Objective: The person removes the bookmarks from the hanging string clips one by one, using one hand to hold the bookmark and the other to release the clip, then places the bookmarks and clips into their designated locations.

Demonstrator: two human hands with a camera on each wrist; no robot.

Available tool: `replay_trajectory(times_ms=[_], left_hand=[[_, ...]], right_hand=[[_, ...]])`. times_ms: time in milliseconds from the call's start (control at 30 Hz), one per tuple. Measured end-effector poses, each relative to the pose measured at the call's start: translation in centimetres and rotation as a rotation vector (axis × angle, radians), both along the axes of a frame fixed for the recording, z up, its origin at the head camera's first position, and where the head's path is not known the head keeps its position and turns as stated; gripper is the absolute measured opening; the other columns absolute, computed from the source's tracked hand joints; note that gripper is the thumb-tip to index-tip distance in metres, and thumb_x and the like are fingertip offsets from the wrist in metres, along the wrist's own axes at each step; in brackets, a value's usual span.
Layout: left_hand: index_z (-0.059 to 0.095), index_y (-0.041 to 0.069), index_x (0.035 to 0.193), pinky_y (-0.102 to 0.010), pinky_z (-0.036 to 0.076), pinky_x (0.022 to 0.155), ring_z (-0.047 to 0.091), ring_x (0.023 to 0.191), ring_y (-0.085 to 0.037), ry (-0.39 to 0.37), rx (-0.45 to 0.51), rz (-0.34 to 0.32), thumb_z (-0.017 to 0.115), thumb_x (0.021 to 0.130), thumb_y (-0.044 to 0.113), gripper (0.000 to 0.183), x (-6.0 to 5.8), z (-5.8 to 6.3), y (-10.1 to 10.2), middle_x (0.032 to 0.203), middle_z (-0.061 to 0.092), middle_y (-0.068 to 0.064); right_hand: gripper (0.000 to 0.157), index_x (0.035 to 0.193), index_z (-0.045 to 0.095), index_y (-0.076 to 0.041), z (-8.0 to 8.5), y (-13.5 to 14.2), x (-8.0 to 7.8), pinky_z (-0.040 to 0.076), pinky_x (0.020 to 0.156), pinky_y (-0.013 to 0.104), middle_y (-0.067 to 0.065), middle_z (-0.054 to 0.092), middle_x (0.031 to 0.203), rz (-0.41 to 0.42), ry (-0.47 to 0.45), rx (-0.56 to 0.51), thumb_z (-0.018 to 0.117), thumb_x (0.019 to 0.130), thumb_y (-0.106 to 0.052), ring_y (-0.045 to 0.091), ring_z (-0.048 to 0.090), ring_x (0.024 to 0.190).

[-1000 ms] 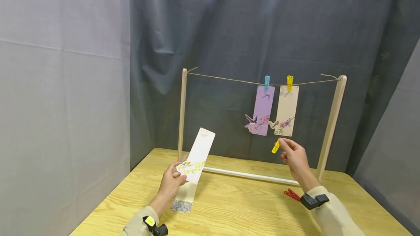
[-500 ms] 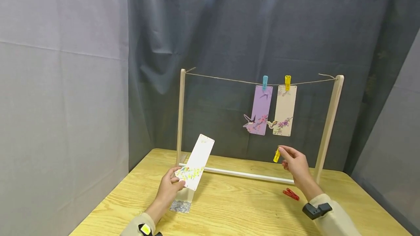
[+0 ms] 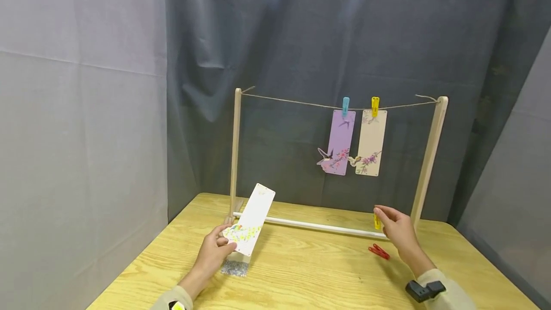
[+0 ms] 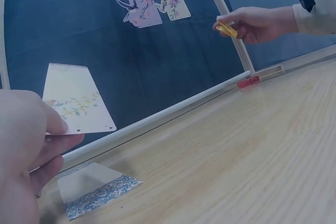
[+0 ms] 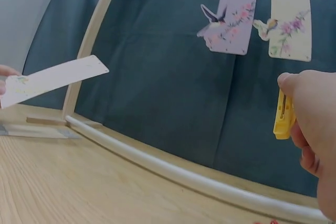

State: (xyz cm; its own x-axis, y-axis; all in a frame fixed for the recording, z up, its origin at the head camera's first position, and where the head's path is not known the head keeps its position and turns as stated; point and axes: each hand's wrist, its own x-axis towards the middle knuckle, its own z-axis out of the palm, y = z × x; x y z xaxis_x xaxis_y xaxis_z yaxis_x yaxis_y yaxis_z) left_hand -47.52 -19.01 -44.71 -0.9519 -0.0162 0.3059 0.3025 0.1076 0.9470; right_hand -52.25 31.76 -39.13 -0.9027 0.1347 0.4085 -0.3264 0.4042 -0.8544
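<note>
My left hand (image 3: 212, 251) pinches the lower left edge of a white bookmark (image 3: 258, 204) printed with yellow blossoms and a small bird. It holds the bookmark tilted above the table. Beneath it lies another bookmark (image 4: 100, 190), cream with a blue patterned band, partly hidden in the head view. My right hand (image 3: 400, 233) pinches a yellow clothespin (image 5: 284, 116) between thumb and fingers, low beside the frame's right post. On the string (image 3: 292, 101) hang a purple bookmark (image 3: 341, 142) under a blue clothespin (image 3: 346, 106) and a cream bookmark (image 3: 371, 142) under a yellow clothespin (image 3: 375, 106).
A wooden frame with a left post (image 3: 235, 147), a right post (image 3: 429, 161) and a white bottom bar (image 3: 318, 226) stands on the wooden table (image 3: 310, 271). One red clothespin (image 3: 379, 251) lies in front of the bar. Dark curtain (image 3: 275, 37) hangs behind.
My right hand has lowered with the yellow clothespin and moved slightly right. My left hand has brought the white bookmark a little lower and to the left. The hanging bookmarks stay clipped.
</note>
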Motion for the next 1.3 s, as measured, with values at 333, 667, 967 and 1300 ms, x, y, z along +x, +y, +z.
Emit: replay_trajectory(times_ms=[333, 667, 967, 1300], left_hand=[[0.045, 0.002, 0.15, -0.026, 0.036, 0.055, 0.033, 0.054, -0.01, -0.033, -0.084, -0.034, 0.071, 0.095, 0.001, 0.062, 1.0, -0.2, -1.0, 0.067, 0.042, 0.002], [0.044, -0.002, 0.149, -0.026, 0.033, 0.052, 0.026, 0.052, -0.012, -0.058, -0.104, -0.068, 0.071, 0.094, 0.001, 0.062, 1.1, -0.5, -1.2, 0.065, 0.036, 0.002], [0.042, -0.005, 0.15, -0.026, 0.038, 0.054, 0.034, 0.054, -0.011, -0.05, -0.142, -0.086, 0.072, 0.094, 0.002, 0.064, 1.4, -0.3, -1.1, 0.07, 0.048, 0.0], [0.045, -0.006, 0.147, -0.038, 0.052, 0.075, 0.059, 0.079, -0.02, -0.041, -0.238, -0.094, 0.077, 0.092, 0.006, 0.065, 1.7, -0.4, -1.0, 0.09, 0.063, -0.009]], right_hand=[[0.065, 0.145, 0.054, 0.005, -4.4, 2.4, 0.4, 0.051, 0.064, 0.025, 0.026, 0.061, 0.131, -0.154, -0.072, 0.114, 0.052, 0.107, -0.048, 0.017, 0.06, 0.082], [0.066, 0.14, 0.06, 0.003, -6.4, 4.3, 0.7, 0.05, 0.087, 0.051, 0.029, 0.064, 0.127, -0.284, -0.109, 0.215, 0.053, 0.105, -0.052, 0.046, 0.058, 0.116], [0.059, 0.136, 0.059, 0.008, -7.1, 5.4, 0.4, 0.046, 0.092, 0.064, 0.031, 0.066, 0.121, -0.284, -0.08, 0.359, 0.053, 0.108, -0.043, 0.053, 0.058, 0.114], [0.058, 0.132, 0.059, 0.012, -7.7, 5.6, 0.2, 0.047, 0.089, 0.065, 0.032, 0.067, 0.116, -0.281, -0.061, 0.433, 0.052, 0.108, -0.04, 0.054, 0.06, 0.109]])
